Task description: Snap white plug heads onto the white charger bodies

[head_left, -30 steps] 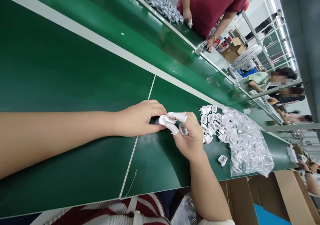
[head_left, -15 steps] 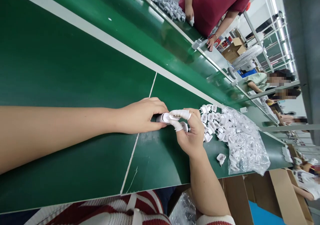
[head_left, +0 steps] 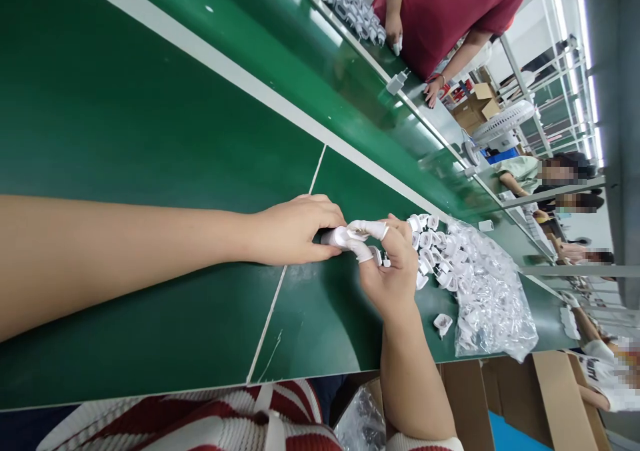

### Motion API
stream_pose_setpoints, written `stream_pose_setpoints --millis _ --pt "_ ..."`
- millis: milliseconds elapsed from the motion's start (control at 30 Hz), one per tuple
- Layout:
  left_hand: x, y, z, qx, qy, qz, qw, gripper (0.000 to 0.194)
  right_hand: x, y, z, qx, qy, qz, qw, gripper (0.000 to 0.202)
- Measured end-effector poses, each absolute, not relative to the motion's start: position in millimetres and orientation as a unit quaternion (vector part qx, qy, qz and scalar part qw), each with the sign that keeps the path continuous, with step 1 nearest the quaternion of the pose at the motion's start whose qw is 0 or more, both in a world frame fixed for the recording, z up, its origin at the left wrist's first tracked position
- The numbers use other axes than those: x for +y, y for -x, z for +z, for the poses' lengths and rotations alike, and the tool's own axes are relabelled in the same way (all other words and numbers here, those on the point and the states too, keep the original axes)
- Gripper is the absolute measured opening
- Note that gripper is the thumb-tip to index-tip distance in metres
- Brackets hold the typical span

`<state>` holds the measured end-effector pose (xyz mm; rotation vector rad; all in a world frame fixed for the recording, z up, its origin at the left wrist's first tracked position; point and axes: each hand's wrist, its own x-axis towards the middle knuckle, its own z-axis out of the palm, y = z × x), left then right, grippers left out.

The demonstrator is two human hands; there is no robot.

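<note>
A white plug adapter [head_left: 335,237] is held just above the green bench between both hands. My left hand [head_left: 300,231], coming in from the left, is closed around its left end with thumb and fingers. My right hand [head_left: 393,264] wears white finger cots on thumb and forefinger and pinches its other end. The fingers cover much of the piece. More white plug parts [head_left: 426,241] lie loose just beyond my right hand, and one is partly hidden behind it. A single plug part [head_left: 443,324] sits apart, nearer the bench edge.
A clear plastic bag [head_left: 495,297] of white parts spreads over the bench on the right. Cardboard boxes [head_left: 510,384] stand below the edge. Across the green belt [head_left: 280,57], a person in a red shirt [head_left: 460,17] works beside a pile of grey-white parts [head_left: 345,4].
The camera view has shifted slightly. Both hands keep their grip on the plug adapter, and the dark gap visible on it earlier no longer shows.
</note>
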<state>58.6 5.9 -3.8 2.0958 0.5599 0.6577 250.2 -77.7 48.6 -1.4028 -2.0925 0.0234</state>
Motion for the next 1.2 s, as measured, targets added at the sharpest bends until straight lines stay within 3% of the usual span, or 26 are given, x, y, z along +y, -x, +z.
stream_pose_setpoints --millis 333,500,633,767,867,933,1200 --pt "1.9 -60.3 -2.8 0.236 -0.842 0.263 0.408 0.025 -81.6 -248.2 42.4 -0.775 0.563 -0.061 0.280 0.021" --pt "0.4 -60.2 -2.5 0.230 -0.847 0.265 0.399 0.030 -81.3 -249.6 35.6 -0.729 0.593 0.065 0.336 0.013" --pt "-0.3 -61.9 -3.6 0.248 -0.826 0.295 0.410 0.056 -81.0 -251.4 29.0 -0.698 0.594 0.126 0.379 0.016" --pt "-4.1 -63.5 -0.5 0.212 -0.816 0.317 0.435 0.044 -80.6 -251.7 24.0 -0.695 0.586 0.101 0.405 0.028" --pt "-0.8 -65.9 0.1 0.261 -0.819 0.318 0.399 0.045 -77.5 -256.4 22.2 -0.686 0.586 0.110 0.416 0.051" --pt "11.1 -65.7 -0.9 0.306 -0.811 0.328 0.376 0.042 -74.7 -263.0 22.7 -0.682 0.589 0.107 0.419 0.056" --pt "101.1 -23.5 34.9 0.441 -0.767 0.368 0.285 0.045 -80.2 -267.3 22.9 -0.701 0.583 0.005 0.410 0.027"
